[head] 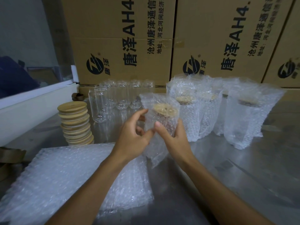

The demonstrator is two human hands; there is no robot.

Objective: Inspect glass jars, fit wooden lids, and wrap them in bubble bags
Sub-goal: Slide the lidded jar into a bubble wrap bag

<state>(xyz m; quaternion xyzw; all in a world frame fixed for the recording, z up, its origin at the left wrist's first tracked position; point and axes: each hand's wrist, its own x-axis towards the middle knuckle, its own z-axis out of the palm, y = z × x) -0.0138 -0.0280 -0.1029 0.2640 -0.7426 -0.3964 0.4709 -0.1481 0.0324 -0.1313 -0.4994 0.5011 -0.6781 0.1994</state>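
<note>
A glass jar with a wooden lid (164,108) sits inside a bubble bag (159,125) held above the metal table. My right hand (172,138) grips the bagged jar from the right, thumb across its front. My left hand (134,135) holds the bag's left side, fingers curled against it. Several bare glass jars (113,98) stand behind, at the back. A stack of wooden lids (75,123) rises at the left. Several wrapped jars (241,117) stand in a row at the right.
A pile of flat bubble bags (65,181) lies at the front left of the steel table (243,168). Printed cardboard boxes (123,39) wall off the back. A white ledge (32,101) runs along the left.
</note>
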